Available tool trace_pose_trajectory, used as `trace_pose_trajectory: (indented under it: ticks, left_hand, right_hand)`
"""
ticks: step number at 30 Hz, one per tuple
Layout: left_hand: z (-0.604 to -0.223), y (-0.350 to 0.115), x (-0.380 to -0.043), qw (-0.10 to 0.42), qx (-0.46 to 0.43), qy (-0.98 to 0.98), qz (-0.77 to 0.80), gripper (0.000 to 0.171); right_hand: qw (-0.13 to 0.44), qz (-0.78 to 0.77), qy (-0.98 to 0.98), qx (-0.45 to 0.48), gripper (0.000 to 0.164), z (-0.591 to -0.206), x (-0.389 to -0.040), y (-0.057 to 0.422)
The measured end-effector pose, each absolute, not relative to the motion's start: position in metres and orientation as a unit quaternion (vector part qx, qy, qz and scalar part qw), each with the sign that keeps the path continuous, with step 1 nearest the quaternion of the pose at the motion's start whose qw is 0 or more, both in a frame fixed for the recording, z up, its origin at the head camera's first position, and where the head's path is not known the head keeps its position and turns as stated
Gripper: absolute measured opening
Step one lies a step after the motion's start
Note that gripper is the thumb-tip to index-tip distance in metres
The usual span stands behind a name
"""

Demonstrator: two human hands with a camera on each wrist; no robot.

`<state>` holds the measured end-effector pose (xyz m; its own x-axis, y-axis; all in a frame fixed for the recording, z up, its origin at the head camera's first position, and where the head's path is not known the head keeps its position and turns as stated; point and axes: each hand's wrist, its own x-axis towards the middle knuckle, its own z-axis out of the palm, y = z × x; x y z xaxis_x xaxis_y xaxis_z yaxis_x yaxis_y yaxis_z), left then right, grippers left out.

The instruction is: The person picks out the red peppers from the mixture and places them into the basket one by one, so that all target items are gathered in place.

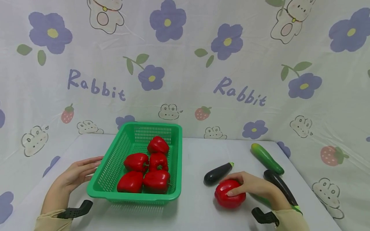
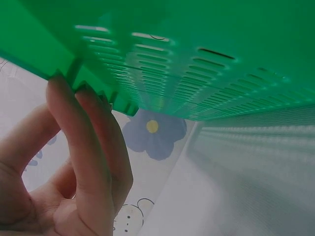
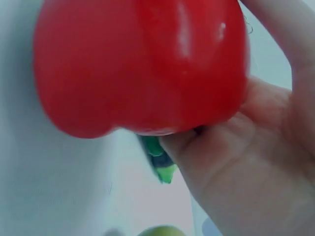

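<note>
My right hand grips a red bell pepper, thumb on the near side and fingers over the far side. In the right wrist view the same bell pepper fills the upper part, above the white tabletop; whether it touches the surface I cannot tell. At the left, my left hand touches the rim of a green plastic basket with extended fingers. The left wrist view has its fingertips against the underside of the rim. Several red bell peppers lie inside the basket.
A short dark eggplant lies just beyond the held pepper. Farther right are a green cucumber and a long dark eggplant. Another green vegetable is partly hidden under the right forearm. A printed cloth hangs behind the white table.
</note>
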<state>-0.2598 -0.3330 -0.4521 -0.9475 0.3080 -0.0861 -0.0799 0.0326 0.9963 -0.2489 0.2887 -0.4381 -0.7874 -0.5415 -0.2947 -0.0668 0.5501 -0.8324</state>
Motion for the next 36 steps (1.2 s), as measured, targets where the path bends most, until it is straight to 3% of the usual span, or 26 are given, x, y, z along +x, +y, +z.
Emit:
trace_pose_trajectory:
  ticks: [13,36]
  left_hand:
    - [-0.452,-0.333,-0.260,0.139,0.074,0.714,0.682,0.028]
    - [-0.451,-0.333,-0.259,0.144,0.078,0.706,0.689,0.029]
  right_hand:
    - [0.187,-0.464,0.855,-0.137,0.059,-0.425,-0.265,0.266]
    - [0.094,-0.540,0.828,-0.119,0.061,-0.393,-0.302,0.199]
